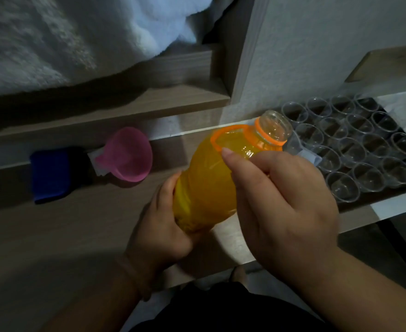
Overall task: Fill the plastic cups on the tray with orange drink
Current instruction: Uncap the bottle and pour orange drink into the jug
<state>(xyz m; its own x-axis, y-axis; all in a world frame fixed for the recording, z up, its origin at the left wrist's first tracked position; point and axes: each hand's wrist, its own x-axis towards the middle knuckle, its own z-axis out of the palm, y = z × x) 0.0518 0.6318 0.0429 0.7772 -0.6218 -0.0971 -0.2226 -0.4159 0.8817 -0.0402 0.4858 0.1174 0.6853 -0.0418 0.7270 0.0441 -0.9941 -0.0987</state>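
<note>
Over the wooden table (65,236), head view:

bottle: we hold the orange drink bottle (209,183) tilted, open neck aimed toward the tray, base low at the left. Cap is off; we see no liquid in the clear neck yet.

cups: clear plastic cups (355,149) stand in rows on the dark tray (374,104), right of the bottle mouth. All look empty to us.

step: we judge this as the start of the first pour. To do it well we bring the mouth right over the nearest cup, tip slowly, stop short of the rim, then go cup by cup. A full bottle glugs, so we keep the tilt shallow.

left hand: left hand (166,226) cups the bottle base from below, fingers wrapped and pressed together around it, thumb on the near side.

right hand: right hand (285,204) grips the shoulder just under the neck, fingers curled round the far side, one fingertip on the orange handle loop.

unused: pink funnel (127,155) and blue cloth (50,174) lie left, well apart from the tray.

risk: cups are light and touching; a bump from the neck could topple several.
</note>
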